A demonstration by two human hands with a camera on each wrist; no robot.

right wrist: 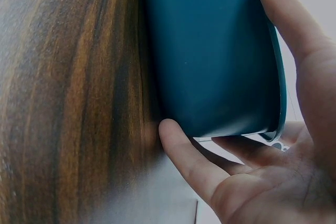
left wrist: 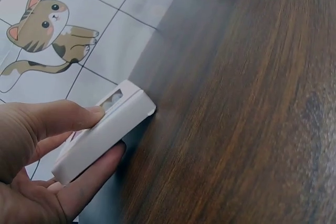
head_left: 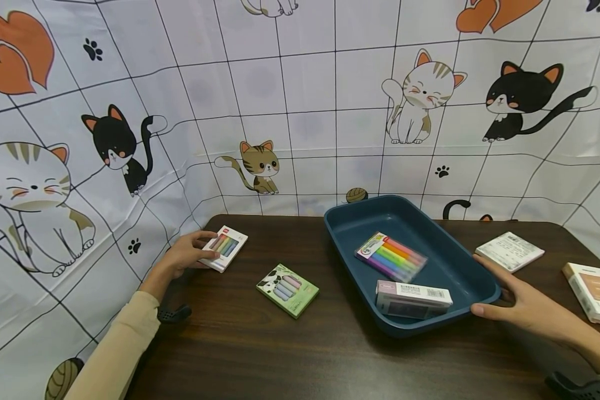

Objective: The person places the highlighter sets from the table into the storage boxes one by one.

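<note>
My left hand [head_left: 185, 255] pinches a white box of coloured pens [head_left: 225, 248] at the table's far left, thumb on top and fingers below. In the left wrist view the box [left wrist: 105, 129] tilts up off the wood between thumb and fingers [left wrist: 68, 116]. My right hand [head_left: 525, 305] grips the near right corner of a dark blue tray [head_left: 450, 266], with the thumb on the rim. The right wrist view shows its fingers [right wrist: 194, 166] under the tray [right wrist: 210, 51]. A clear pack of rainbow pens [head_left: 391, 256] and a white and pink box [head_left: 413, 298] lie in the tray.
A green pen box [head_left: 287, 290] lies on the dark wooden table [head_left: 280, 355] between my hands. A white box [head_left: 510, 251] and a white and tan box [head_left: 597, 291] lie to the right of the tray. A cat-print cloth [head_left: 300, 111] walls in the back and left sides.
</note>
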